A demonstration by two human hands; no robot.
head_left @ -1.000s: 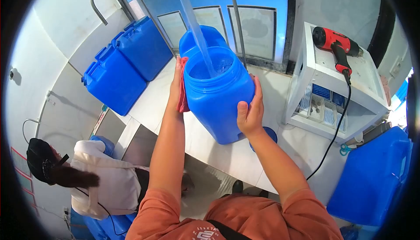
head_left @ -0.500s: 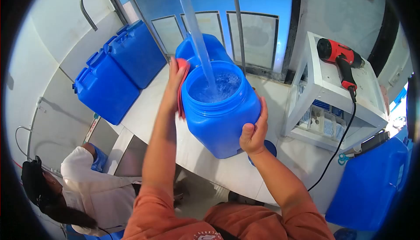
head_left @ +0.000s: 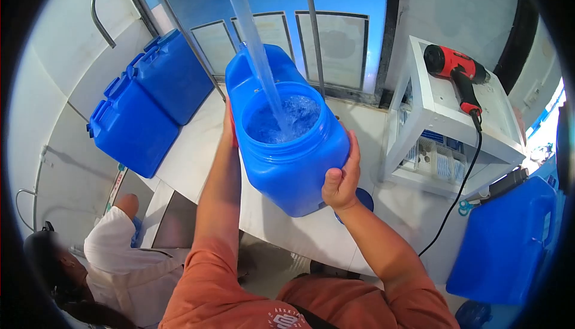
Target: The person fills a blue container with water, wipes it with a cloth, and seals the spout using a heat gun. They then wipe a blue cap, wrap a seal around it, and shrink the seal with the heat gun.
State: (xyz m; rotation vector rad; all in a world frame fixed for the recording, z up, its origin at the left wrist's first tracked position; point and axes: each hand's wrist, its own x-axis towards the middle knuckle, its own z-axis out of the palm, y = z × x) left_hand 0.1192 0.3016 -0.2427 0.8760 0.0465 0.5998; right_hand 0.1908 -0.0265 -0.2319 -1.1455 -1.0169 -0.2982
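Blue jug (head_left: 287,179) sits on the white counter (head_left: 398,221), its open mouth beneath the falling water (head_left: 257,47), apparently steadied against the stream by the right hand (head_left: 343,184), thumb spread from fingers, and the left hand (head_left: 228,126), whose finger pose I cannot tell.

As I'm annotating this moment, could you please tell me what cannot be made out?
Head view, now:
Left hand: most fingers, hidden behind the blue container.
Water stream: its source, cut off by the top edge.
Items inside the white shelf: too small to identify.
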